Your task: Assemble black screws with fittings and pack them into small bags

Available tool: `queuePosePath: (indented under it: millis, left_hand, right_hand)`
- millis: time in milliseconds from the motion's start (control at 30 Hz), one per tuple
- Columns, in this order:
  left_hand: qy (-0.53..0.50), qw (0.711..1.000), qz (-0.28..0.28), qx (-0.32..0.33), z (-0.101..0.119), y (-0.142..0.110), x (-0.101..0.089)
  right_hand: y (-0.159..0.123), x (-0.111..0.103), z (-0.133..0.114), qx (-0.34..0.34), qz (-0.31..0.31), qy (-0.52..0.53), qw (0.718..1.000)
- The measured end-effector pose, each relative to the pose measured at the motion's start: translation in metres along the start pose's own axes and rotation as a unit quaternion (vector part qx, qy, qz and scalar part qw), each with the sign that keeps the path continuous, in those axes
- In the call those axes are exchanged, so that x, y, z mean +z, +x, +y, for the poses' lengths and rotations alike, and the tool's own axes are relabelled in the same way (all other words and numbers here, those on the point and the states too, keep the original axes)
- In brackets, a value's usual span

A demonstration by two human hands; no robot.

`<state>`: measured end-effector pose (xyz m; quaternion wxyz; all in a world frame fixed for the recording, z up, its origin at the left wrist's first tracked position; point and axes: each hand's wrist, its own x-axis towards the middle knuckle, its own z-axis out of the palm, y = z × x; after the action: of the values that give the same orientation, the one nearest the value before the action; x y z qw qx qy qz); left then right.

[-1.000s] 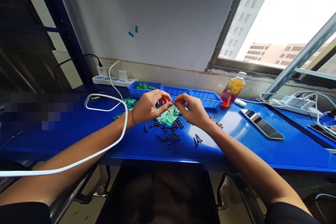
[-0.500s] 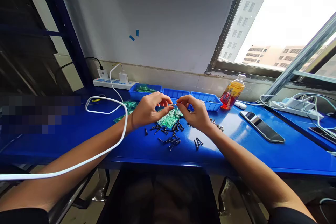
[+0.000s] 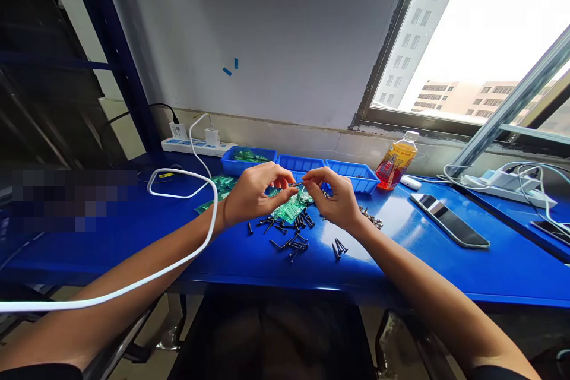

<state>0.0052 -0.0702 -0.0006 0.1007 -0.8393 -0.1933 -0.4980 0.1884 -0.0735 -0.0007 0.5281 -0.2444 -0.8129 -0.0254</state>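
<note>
Above the blue table (image 3: pixel 383 276), my left hand (image 3: pixel 255 191) and my right hand (image 3: pixel 333 196) meet fingertip to fingertip. Between them is a small thin screw (image 3: pixel 298 184), lying roughly level, each hand pinching one end. Beneath the hands sit green plastic pieces (image 3: pixel 287 211) in a clump, partly covered by my fingers. Dark screws (image 3: pixel 294 243) lie scattered in front of them, with a few more dark screws (image 3: pixel 339 248) apart to the right. Behind my right wrist is a pile of lighter small metal parts (image 3: pixel 373 219).
Blue bins (image 3: pixel 300 161) line the back; the left one holds green pieces. A drink bottle (image 3: pixel 398 160), a phone (image 3: pixel 449 221) and a power strip (image 3: pixel 510 187) are on the right. A white cable (image 3: pixel 133 278) loops across my left forearm. Another power strip (image 3: pixel 196 147) sits back left.
The whole view has shifted slightly, so things sit a little lower and further right. Both hands keep their pinch on the screw, almost unchanged.
</note>
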Motion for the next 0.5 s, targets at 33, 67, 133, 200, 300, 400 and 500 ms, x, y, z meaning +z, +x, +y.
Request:
queuePosePath:
  millis: [33,67,133,200,300,400,500]
  left_hand:
    - [0.0,1.0,0.001,0.003,-0.0001,0.0,0.0]
    - [0.0,1.0,0.001,0.005,-0.0002,-0.0001,0.0001]
    - [0.0,1.0,-0.003,0.007,-0.0003,-0.0004,0.0001]
    - [0.0,1.0,-0.005,0.009,-0.0003,-0.0009,0.0001]
    - [-0.003,1.0,0.0,0.016,0.0001,-0.0014,-0.0003]
    - [-0.009,1.0,0.006,0.021,0.0005,-0.001,-0.0009]
    - [-0.018,0.999,0.014,0.024,0.0011,-0.0004,-0.0016]
  right_hand:
    - [-0.0001,0.0,0.0,0.0,0.0,0.001,1.0]
    - [-0.0002,-0.0001,0.0,0.0,0.0,0.004,1.0]
    - [-0.0003,-0.0002,-0.0004,0.0,-0.001,0.014,1.0]
    - [-0.0004,-0.0004,-0.0013,-0.001,-0.004,0.023,1.0]
    - [-0.0005,-0.0008,-0.0029,0.0,-0.012,0.032,0.999]
    - [-0.0009,-0.0009,-0.0045,0.004,-0.019,0.038,0.999]
    - [-0.0012,-0.0005,-0.0059,-0.001,-0.019,0.036,0.999]
